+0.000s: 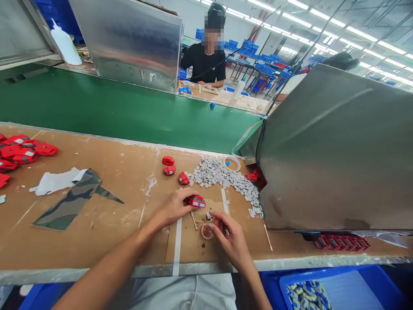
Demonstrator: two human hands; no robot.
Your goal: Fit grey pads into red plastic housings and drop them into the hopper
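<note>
Pinched a small, blocky red plastic piece [197,201] in the left grip [177,205], long axis roughly sideways, beyond and left of the right grip [231,234]. Had a small square grey tile [208,215] at the right grip's fingertips; could not tell whether pinched.

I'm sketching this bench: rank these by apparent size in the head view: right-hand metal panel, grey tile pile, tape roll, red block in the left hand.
1. Metal panel
2. Grey tile pile
3. Tape roll and red block: too alike to rank, as the left hand partly covers the block.
</note>
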